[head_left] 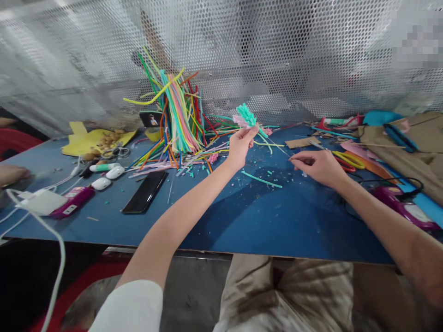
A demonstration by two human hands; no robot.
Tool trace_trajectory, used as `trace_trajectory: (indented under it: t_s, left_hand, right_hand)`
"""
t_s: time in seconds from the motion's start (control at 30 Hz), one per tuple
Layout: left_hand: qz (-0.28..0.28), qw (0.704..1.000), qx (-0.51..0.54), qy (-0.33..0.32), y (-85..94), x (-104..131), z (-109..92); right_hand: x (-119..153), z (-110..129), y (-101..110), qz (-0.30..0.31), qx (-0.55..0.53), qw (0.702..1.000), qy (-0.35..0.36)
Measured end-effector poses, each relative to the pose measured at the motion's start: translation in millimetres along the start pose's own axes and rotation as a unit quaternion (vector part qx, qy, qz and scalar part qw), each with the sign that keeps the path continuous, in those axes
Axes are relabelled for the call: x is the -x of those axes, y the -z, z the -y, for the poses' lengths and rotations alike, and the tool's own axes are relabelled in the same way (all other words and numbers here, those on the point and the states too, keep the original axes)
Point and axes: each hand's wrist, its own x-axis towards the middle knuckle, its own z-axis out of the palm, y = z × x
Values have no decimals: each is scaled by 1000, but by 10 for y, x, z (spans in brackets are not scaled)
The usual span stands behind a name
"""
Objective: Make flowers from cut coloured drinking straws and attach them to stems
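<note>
My left hand is raised over the middle of the blue table, its fingers closed around the base of a small flower of teal and pale lilac fuzzy pieces. From the flower a thin pale wire or thread slants down to my right hand. Thumb and fingertips of that hand are pinched on the thread's end, low above the table. Below the hands lies a teal pipe cleaner, with small cut bits scattered around it. Pink fuzzy clusters rest near the loose pipe cleaners.
A tall bundle of coloured pipe cleaners stands at the back. To the left are a black phone, purple power strip, white cables and yellow paper. Scissors with yellow handles and cardboard lie right. Another person's hand shows far left.
</note>
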Motion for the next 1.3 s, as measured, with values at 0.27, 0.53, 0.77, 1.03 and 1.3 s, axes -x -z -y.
trace_trajectory:
  t_s: [0.27, 0.53, 0.77, 1.03, 1.3]
  left_hand:
    - [24, 1000, 12, -2, -68, 48, -29]
    - [68, 996, -49, -18, -132, 118, -61]
    - [80, 996, -29, -25, -151, 144, 2]
    - [61, 993, -75, -61, -222, 154, -289]
    - [-7, 1000, 18, -23, 15, 261, -497]
  right_hand:
    - [-24, -38, 63, -21, 61, 998, 10]
    - [-33, 3, 84, -65, 81, 991, 84]
    - [-47, 17, 72, -93, 94, 985, 111]
    - [-11, 127, 48, -101, 60, 983, 143]
    - [63, 400, 354, -229, 2, 938, 259]
